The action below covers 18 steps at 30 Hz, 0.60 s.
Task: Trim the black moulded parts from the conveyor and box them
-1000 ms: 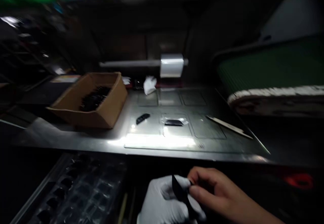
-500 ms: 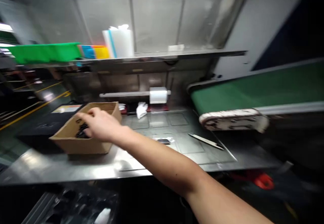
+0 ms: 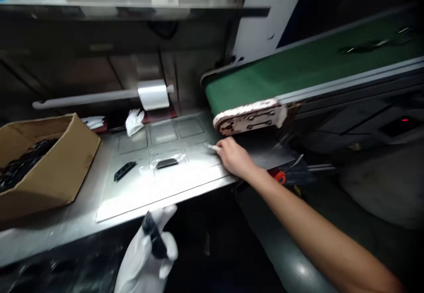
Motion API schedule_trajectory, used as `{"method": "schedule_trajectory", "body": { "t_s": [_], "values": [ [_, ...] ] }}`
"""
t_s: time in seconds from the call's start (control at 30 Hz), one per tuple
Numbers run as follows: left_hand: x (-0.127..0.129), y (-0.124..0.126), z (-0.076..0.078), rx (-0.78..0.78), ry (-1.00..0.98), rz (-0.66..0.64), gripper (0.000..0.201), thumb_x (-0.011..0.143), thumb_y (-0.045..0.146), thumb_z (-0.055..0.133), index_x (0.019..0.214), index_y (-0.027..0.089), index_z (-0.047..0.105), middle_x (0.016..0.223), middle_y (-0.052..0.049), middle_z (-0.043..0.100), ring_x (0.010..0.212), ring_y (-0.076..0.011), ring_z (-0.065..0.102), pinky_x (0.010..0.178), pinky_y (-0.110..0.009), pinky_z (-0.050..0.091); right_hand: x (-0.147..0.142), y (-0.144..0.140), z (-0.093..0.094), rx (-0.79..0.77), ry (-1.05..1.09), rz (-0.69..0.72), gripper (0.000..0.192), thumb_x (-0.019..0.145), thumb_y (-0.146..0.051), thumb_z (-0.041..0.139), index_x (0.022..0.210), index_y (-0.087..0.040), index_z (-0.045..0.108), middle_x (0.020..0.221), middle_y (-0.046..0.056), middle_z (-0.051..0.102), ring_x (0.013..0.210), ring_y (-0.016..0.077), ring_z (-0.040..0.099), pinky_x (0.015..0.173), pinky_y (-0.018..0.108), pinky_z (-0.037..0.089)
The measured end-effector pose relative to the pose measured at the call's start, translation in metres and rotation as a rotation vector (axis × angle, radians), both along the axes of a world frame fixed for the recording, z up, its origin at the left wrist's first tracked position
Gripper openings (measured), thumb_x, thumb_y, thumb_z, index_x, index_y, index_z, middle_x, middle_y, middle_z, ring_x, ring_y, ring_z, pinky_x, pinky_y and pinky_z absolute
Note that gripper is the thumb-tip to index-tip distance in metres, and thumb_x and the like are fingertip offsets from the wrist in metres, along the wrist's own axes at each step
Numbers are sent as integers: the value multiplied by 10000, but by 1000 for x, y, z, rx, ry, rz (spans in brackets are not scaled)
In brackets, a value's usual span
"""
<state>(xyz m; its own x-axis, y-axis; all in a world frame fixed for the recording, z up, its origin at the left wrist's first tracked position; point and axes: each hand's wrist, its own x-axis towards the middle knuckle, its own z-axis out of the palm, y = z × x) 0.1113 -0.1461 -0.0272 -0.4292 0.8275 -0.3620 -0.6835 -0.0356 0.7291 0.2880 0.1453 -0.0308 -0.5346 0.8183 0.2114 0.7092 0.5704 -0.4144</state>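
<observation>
My left hand (image 3: 145,255), in a white glove, is low in front of the table edge. Its fingers are closed around a small black plastic part (image 3: 154,235), tilted upward. At the right side of the metal worktable my bare right hand (image 3: 234,157) pinches a slim white pen-like tool (image 3: 214,147), whose tip points left; most of it is hidden by the hand. Two more black parts are on the table: one loose part (image 3: 125,170) at the left, and another black part (image 3: 167,163) lying on a piece of clear film.
A cardboard box (image 3: 79,165) of black parts stands at the left. A white roll (image 3: 153,95) hangs on a bar behind, with a crumpled white glove or cloth (image 3: 134,122) below it. The green conveyor belt (image 3: 265,74) ends close above my right hand. A shelf (image 3: 205,11) crosses the back.
My right hand has left the box, moved right and taken hold of the white pen-like tool. A loose black part now shows on the table. My gloved left hand has come fully into view.
</observation>
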Motion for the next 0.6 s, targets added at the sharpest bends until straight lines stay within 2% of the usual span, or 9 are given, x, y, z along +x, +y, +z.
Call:
{"method": "schedule_trajectory", "body": {
  "t_s": [0.07, 0.1, 0.2, 0.23, 0.3, 0.43, 0.53, 0.6],
  "values": [
    [9, 10, 3, 112, 8, -31, 316, 945, 402, 680, 1221, 281, 772, 1396, -157, 683, 595, -83, 551, 437, -197, 383, 7, -26, 8, -64, 65, 71, 322, 1066, -298, 465, 1306, -143, 612, 1268, 179, 686, 1123, 302, 675, 984, 439, 522],
    [12, 14, 3, 149, 4, -52, 318, 957, 403, 664, 1231, 278, 769, 1387, -165, 687, 572, -69, 532, 437, -194, 368, 10, -42, 13, -116, 110, 156, 346, 1083, -320, 453, 1371, -183, 584, 1304, 137, 690, 1165, 269, 671, 1011, 402, 517],
    [19, 18, -4, 212, -28, -93, 362, 975, 427, 639, 1287, 276, 743, 1436, -169, 656, 553, -50, 520, 428, -194, 328, 15, -90, 30, -342, 248, 539, 377, 1097, -349, 485, 1457, -276, 569, 1363, 34, 706, 1248, 176, 658, 1064, 286, 496],
    [20, 18, -6, 221, -33, -109, 379, 977, 439, 633, 1305, 276, 732, 1474, -165, 629, 555, -48, 525, 422, -195, 317, 15, -103, 33, -395, 272, 639, 392, 1090, -349, 512, 1470, -274, 571, 1345, 32, 714, 1223, 164, 669, 1042, 266, 506],
    [24, 17, -11, 231, -23, -139, 406, 982, 463, 617, 1327, 274, 715, 1531, -157, 583, 562, -49, 545, 406, -194, 297, 12, -122, 35, -432, 294, 752, 415, 1077, -329, 543, 1480, -234, 577, 1238, 57, 732, 1095, 157, 696, 944, 252, 540],
    [27, 16, -15, 250, 54, -187, 408, 999, 461, 582, 1334, 264, 707, 1576, -145, 542, 564, -55, 580, 383, -204, 300, 8, -134, 27, -420, 342, 792, 358, 1066, -187, 505, 1402, -150, 624, 1051, 57, 745, 901, 135, 690, 820, 242, 546],
    [27, 15, -16, 255, 68, -235, 428, 1008, 468, 567, 1364, 264, 689, 1471, -142, 642, 517, -41, 555, 395, -213, 303, 7, -136, 23, -443, 308, 737, 350, 1044, -141, 504, 1377, -155, 614, 1066, 37, 760, 869, 124, 700, 784, 233, 542],
    [26, 14, -16, 256, 67, -267, 431, 1012, 466, 561, 1371, 265, 688, 1426, -142, 677, 510, -44, 561, 407, -217, 316, 8, -138, 23, -438, 263, 710, 315, 1064, -208, 501, 1355, -191, 620, 1101, 38, 753, 862, 137, 699, 751, 251, 536]
  ]
}}
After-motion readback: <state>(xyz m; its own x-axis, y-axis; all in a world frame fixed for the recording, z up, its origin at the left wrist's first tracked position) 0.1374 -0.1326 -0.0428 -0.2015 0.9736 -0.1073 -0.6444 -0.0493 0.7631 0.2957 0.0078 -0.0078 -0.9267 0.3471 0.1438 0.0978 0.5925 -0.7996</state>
